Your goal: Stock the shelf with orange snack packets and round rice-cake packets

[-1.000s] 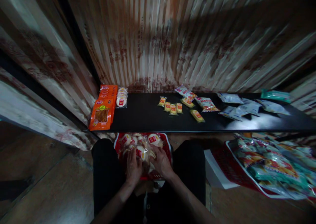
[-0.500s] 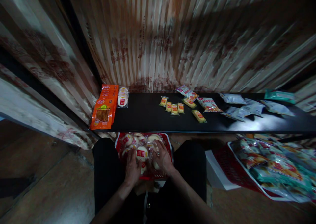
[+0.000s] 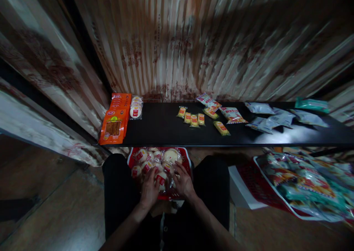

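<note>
Between my knees sits a red basket (image 3: 189, 159) with a pale rim, filled with round white cakes in clear wrappers with red labels. My left hand (image 3: 149, 190) reaches in from the near side, fingers stretched forward and thumb apart, against the wrapped cakes. Just right of its thumb lies a tilted round cake (image 3: 161, 178), its red label facing up. On the basket's right side, my right hand (image 3: 183, 181) rests with spread fingers over the wrapped cakes, below a larger pale round cake (image 3: 170, 155). Some fingertips are hidden among the wrappers.
A black shelf (image 3: 155, 129) runs across in front. On it lie orange snack packs (image 3: 113, 127), a row of wrapped round cakes (image 3: 135, 112), small yellow packs (image 3: 194, 120) and white snack bags (image 3: 233, 115). At right stands another full basket (image 3: 257, 166) beside a white box (image 3: 243, 190).
Both hands shift slightly among the cakes. The labelled cake between them now lies lower and tilted, and more cakes show at the basket's left. The view moves a little.
</note>
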A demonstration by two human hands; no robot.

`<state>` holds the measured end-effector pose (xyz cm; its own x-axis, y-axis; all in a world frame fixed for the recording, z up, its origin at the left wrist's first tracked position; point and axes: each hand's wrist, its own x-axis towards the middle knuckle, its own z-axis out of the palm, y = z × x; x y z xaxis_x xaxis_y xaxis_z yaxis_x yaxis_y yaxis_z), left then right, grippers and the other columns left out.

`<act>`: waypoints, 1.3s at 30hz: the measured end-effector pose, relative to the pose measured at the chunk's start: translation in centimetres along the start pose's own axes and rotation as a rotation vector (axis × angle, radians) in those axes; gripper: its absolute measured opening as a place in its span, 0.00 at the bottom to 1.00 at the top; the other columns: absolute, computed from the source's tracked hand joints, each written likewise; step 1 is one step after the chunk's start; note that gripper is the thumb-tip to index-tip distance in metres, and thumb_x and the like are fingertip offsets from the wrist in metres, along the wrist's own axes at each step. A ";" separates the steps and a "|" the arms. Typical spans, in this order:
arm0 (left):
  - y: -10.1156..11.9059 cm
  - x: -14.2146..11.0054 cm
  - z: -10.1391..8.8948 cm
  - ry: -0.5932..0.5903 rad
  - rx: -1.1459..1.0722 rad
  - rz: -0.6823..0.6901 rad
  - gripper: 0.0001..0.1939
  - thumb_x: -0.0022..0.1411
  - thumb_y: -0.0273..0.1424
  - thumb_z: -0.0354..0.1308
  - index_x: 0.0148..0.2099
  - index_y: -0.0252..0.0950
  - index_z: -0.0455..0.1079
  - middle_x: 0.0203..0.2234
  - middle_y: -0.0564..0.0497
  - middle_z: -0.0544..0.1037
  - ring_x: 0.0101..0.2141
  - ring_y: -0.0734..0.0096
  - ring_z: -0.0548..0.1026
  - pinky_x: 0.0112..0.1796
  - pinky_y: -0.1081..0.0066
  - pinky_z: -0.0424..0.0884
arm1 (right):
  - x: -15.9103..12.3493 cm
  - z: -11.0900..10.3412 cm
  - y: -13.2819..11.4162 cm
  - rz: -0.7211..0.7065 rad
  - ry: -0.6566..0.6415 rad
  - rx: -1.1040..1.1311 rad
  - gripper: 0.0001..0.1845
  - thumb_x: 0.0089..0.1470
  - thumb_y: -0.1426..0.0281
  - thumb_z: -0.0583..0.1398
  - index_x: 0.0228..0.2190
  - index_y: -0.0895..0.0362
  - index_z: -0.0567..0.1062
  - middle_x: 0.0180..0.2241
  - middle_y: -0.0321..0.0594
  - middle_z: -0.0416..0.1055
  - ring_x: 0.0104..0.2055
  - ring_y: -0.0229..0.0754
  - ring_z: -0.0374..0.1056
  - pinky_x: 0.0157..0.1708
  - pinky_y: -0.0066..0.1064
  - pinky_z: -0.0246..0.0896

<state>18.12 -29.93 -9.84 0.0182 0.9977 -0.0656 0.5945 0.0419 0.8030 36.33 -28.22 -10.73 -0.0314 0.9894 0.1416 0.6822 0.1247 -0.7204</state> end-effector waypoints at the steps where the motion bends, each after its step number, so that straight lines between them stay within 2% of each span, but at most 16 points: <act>1: 0.0 -0.2 0.1 0.001 0.016 0.002 0.24 0.59 0.27 0.45 0.58 0.34 0.60 0.55 0.43 0.68 0.56 0.64 0.64 0.56 0.59 0.59 | 0.0 0.1 0.0 -0.012 0.016 -0.027 0.19 0.55 0.68 0.52 0.46 0.60 0.73 0.53 0.52 0.65 0.53 0.49 0.65 0.52 0.42 0.64; 5: -0.4 -0.7 -0.2 0.003 0.103 -0.003 0.24 0.56 0.26 0.48 0.56 0.36 0.63 0.51 0.44 0.72 0.53 0.61 0.66 0.55 0.57 0.61 | -0.3 0.6 0.6 -0.016 0.155 -0.148 0.18 0.51 0.71 0.54 0.43 0.59 0.74 0.54 0.51 0.64 0.57 0.55 0.59 0.53 0.49 0.61; 8: -0.7 -0.8 -0.7 0.006 0.076 -0.021 0.20 0.55 0.27 0.50 0.52 0.37 0.67 0.42 0.45 0.76 0.46 0.61 0.71 0.51 0.57 0.64 | -0.5 0.6 0.9 -0.042 0.212 -0.166 0.17 0.51 0.72 0.53 0.42 0.59 0.75 0.54 0.51 0.63 0.57 0.55 0.57 0.52 0.50 0.60; 11: -0.5 -0.7 -0.9 0.011 -0.039 -0.058 0.13 0.54 0.28 0.51 0.40 0.38 0.73 0.33 0.48 0.77 0.38 0.62 0.73 0.46 0.58 0.67 | -0.4 0.1 0.4 -0.079 0.241 -0.151 0.17 0.51 0.73 0.53 0.42 0.58 0.74 0.54 0.50 0.63 0.57 0.54 0.57 0.53 0.51 0.59; 14: -0.5 -0.4 -1.0 0.030 -0.103 -0.086 0.08 0.54 0.29 0.52 0.31 0.39 0.72 0.31 0.49 0.77 0.37 0.63 0.73 0.45 0.60 0.67 | -0.4 -0.5 -0.4 -0.133 0.210 -0.122 0.18 0.52 0.74 0.52 0.44 0.56 0.74 0.53 0.47 0.65 0.58 0.51 0.57 0.54 0.50 0.59; 18: -1.1 0.1 -1.1 0.057 -0.168 -0.159 0.07 0.53 0.30 0.51 0.30 0.38 0.71 0.28 0.50 0.77 0.34 0.65 0.74 0.41 0.64 0.69 | -0.6 -0.9 -1.6 -0.195 0.133 -0.034 0.19 0.53 0.76 0.52 0.45 0.54 0.73 0.49 0.46 0.69 0.55 0.49 0.61 0.54 0.49 0.59; 23: -2.1 0.7 -1.6 0.108 -0.252 -0.252 0.10 0.54 0.37 0.50 0.30 0.38 0.69 0.27 0.50 0.77 0.33 0.64 0.74 0.40 0.64 0.69 | -0.7 -0.7 -2.6 -0.190 0.044 0.070 0.17 0.55 0.73 0.51 0.44 0.55 0.73 0.44 0.46 0.73 0.48 0.45 0.68 0.49 0.41 0.65; 26: -1.9 0.6 -1.5 0.092 -0.307 -0.264 0.12 0.55 0.40 0.51 0.33 0.38 0.69 0.31 0.48 0.77 0.36 0.64 0.74 0.43 0.63 0.68 | -0.7 -0.4 -2.8 -0.146 0.030 0.101 0.16 0.55 0.70 0.52 0.43 0.56 0.74 0.42 0.47 0.74 0.45 0.46 0.70 0.46 0.40 0.68; 29: -1.3 0.3 -1.2 0.029 -0.374 -0.263 0.12 0.50 0.40 0.57 0.36 0.39 0.71 0.34 0.50 0.78 0.37 0.64 0.74 0.44 0.65 0.67 | -0.7 -0.3 -2.7 -0.113 0.020 0.125 0.15 0.55 0.70 0.52 0.42 0.55 0.74 0.40 0.46 0.75 0.43 0.45 0.71 0.44 0.39 0.69; 33: -0.6 0.2 -0.9 -0.015 -0.476 -0.308 0.09 0.44 0.37 0.62 0.29 0.39 0.72 0.27 0.52 0.78 0.32 0.65 0.74 0.40 0.66 0.68 | -0.8 -0.1 -2.5 -0.078 0.016 0.144 0.15 0.55 0.69 0.52 0.41 0.55 0.74 0.39 0.46 0.75 0.42 0.45 0.72 0.43 0.38 0.69; 35: -0.6 0.5 -1.0 -0.001 -0.545 -0.356 0.11 0.43 0.39 0.62 0.27 0.38 0.71 0.25 0.52 0.77 0.30 0.66 0.74 0.38 0.67 0.68 | -0.8 0.0 -2.3 -0.066 0.020 0.156 0.15 0.56 0.69 0.52 0.42 0.55 0.74 0.40 0.45 0.75 0.42 0.45 0.72 0.44 0.38 0.69; 39: -1.1 1.0 -1.6 0.083 -0.712 -0.485 0.20 0.44 0.48 0.59 0.30 0.37 0.69 0.26 0.53 0.76 0.28 0.69 0.73 0.31 0.71 0.68 | -0.7 0.1 -1.7 0.001 0.068 0.183 0.15 0.56 0.67 0.51 0.42 0.56 0.74 0.41 0.46 0.74 0.43 0.45 0.71 0.44 0.38 0.69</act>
<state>16.18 -28.92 -9.81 -0.1828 0.8603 -0.4758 -0.1239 0.4599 0.8793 35.07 -29.10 -9.65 0.0232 0.9831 0.1817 0.5379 0.1409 -0.8312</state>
